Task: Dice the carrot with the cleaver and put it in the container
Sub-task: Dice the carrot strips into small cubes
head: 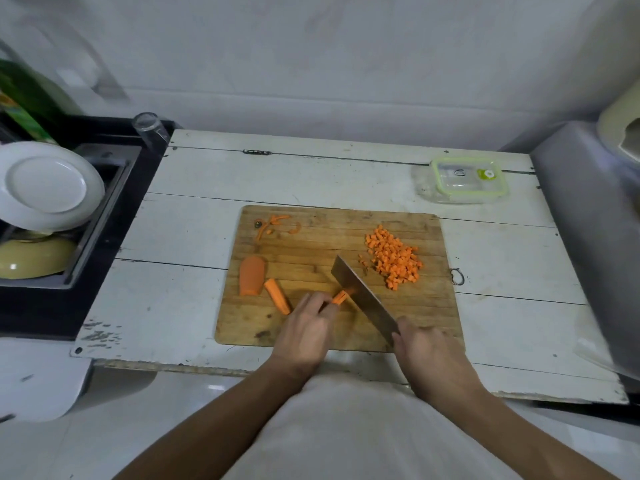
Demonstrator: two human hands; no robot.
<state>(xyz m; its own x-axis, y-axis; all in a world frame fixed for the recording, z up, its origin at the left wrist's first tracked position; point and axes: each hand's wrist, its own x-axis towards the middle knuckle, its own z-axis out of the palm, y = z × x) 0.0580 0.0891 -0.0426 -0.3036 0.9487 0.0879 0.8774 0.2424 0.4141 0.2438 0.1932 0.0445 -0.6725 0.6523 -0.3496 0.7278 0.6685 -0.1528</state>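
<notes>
Both hands are at work on dicing: the left hand point(306, 327) pinches carrot strips point(341, 296) against the board point(311, 244), and the right hand point(424, 348) grips the cleaver point(363, 297), blade at the strips' far end. Beyond the blade lies a pile of dice point(394, 258); left of the left hand lie two uncut pieces point(252, 275). Next, I judge, come short crosswise chops, fingertips tucked back. The container point(465, 180) sits far beyond the right hand, lidded or not I cannot tell. The handle is hidden.

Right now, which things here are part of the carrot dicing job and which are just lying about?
In the job: cleaver in right hand; carrot strips under left hand; diced carrot; uncut carrot pieces; cutting board; container.
Lying about: white plate; drinking glass; carrot peelings.
</notes>
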